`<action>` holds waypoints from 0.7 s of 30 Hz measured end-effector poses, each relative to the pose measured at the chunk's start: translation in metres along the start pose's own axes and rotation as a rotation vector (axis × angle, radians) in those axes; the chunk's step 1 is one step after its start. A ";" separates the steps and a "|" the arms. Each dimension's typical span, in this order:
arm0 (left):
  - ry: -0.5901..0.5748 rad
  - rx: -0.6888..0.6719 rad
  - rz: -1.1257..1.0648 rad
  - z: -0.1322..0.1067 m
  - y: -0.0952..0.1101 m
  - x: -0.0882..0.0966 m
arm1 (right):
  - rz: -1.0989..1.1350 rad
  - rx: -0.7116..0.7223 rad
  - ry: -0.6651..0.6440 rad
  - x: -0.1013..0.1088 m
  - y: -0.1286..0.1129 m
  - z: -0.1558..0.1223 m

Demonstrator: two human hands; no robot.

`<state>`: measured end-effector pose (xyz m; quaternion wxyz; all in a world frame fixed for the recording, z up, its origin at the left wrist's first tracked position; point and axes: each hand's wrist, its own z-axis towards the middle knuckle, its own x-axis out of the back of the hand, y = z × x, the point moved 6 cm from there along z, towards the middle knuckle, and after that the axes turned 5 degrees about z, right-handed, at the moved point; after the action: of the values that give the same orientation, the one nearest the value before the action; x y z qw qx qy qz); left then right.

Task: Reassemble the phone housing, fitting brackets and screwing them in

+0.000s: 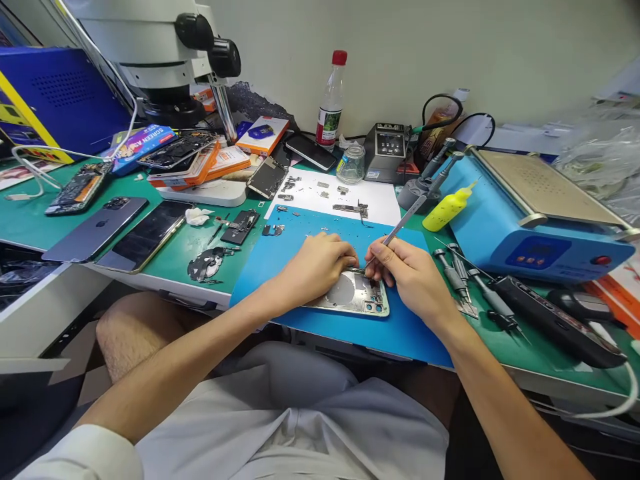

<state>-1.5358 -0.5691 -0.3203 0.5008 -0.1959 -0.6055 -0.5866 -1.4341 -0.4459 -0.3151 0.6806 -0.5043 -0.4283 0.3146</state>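
Observation:
A phone housing (pixel 343 292), bare inside with a pale round patch and camera openings at one corner, lies on a blue mat (pixel 260 267). My left hand (pixel 320 267) rests over its left part with the fingers curled and closed at the far edge, steadying it. My right hand (pixel 405 270) pinches a slim grey metal tool (pixel 407 217) like a pen, tilted up to the right. The tool's tip is down at the housing's far edge, close to my left fingertips; the exact contact is hidden by my fingers.
Behind the mat, small phone parts (pixel 350 210) lie on a white sheet (pixel 380 193). Phones (pixel 97 227) and a battery (pixel 240 227) are left. Screwdrivers (pixel 457 270), a yellow bottle (pixel 447 208) and a blue heating plate (pixel 530 247) stand right. A microscope (pixel 145 53) looms upper left.

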 end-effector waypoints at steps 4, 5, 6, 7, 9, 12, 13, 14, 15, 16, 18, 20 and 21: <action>-0.014 0.000 0.026 0.000 0.000 -0.001 | -0.045 -0.010 -0.017 -0.002 0.002 0.001; -0.016 0.001 0.030 0.000 0.000 -0.001 | -0.054 -0.011 -0.018 -0.003 0.002 0.001; -0.017 0.002 0.033 0.000 0.000 -0.001 | -0.063 -0.011 -0.018 -0.003 0.002 0.002; -0.017 0.001 0.034 0.000 0.000 -0.001 | -0.070 -0.012 -0.018 -0.003 0.002 0.002; -0.018 -0.001 0.034 0.000 0.001 -0.001 | -0.081 -0.012 -0.012 -0.003 0.003 0.002; -0.023 -0.001 0.034 0.001 0.001 -0.001 | -0.093 -0.013 0.000 -0.003 0.003 0.001; -0.023 -0.001 0.035 0.001 0.000 -0.001 | -0.097 -0.014 0.002 -0.003 0.003 0.001; -0.023 -0.001 0.036 0.001 0.000 -0.001 | -0.101 -0.015 0.003 -0.002 0.003 0.001; -0.022 -0.001 0.037 0.001 0.000 -0.001 | -0.105 -0.017 0.001 -0.002 0.004 0.001; -0.020 -0.001 0.037 0.001 0.000 -0.001 | -0.108 -0.018 0.001 -0.002 0.004 0.001; -0.017 0.001 0.038 0.001 0.000 -0.001 | -0.110 -0.020 0.001 -0.001 0.004 0.001; -0.013 0.002 0.036 0.001 0.000 -0.001 | -0.110 -0.019 0.004 0.000 0.005 0.000; -0.012 0.001 0.035 0.001 0.000 -0.001 | -0.110 -0.019 0.004 0.000 0.005 0.000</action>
<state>-1.5357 -0.5681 -0.3215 0.5074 -0.2095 -0.6053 -0.5764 -1.4344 -0.4445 -0.3199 0.6930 -0.4870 -0.4568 0.2717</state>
